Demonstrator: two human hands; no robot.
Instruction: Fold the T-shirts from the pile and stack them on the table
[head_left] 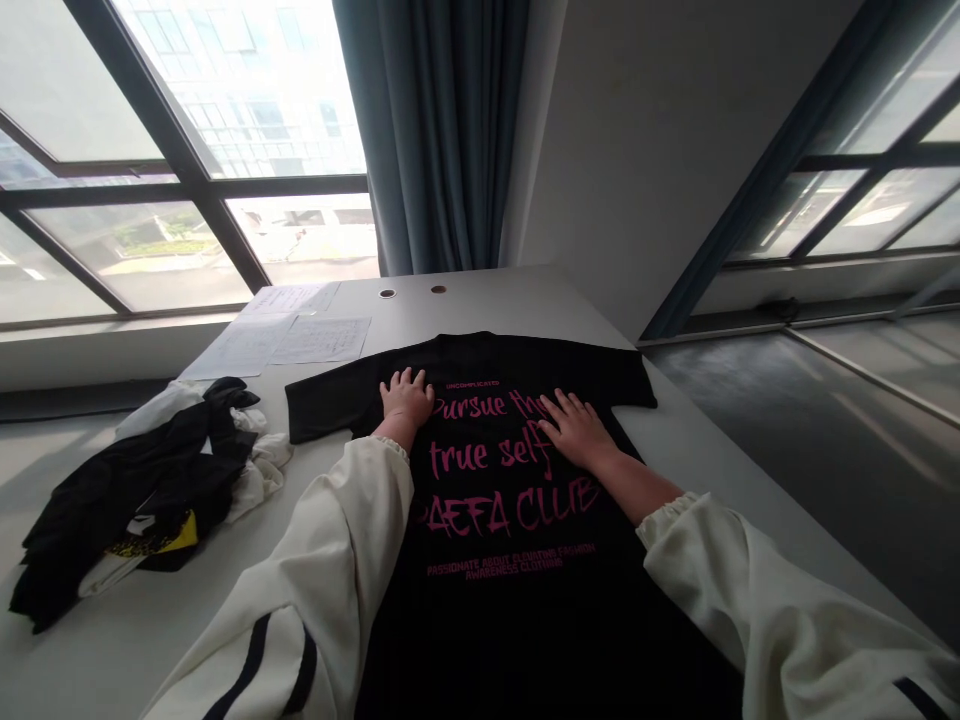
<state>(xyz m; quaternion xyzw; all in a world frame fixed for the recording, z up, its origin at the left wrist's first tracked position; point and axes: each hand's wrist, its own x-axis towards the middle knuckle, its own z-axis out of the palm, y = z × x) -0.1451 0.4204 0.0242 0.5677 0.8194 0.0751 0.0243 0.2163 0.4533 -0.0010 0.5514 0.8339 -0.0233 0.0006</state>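
Head view: pink-lettered black T-shirt [491, 480] laid flat on white table [517, 300], beneath left hand [407, 397] and right hand [576, 428], both spread palm-down; crumpled garments [142, 490] heaped left; window [251, 90] flanked by blue-grey curtain [442, 130].

The shirt [510, 630] lies on the table [517, 295], right of clothes [172, 460].

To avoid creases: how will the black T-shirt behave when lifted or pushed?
The black T-shirt probably droops when lifted: it lies as soft, flat cloth on the table. A push would likely ruck it up, since it is spread wide, unfolded. Likely light for its size, too: the sleeves lie thin.
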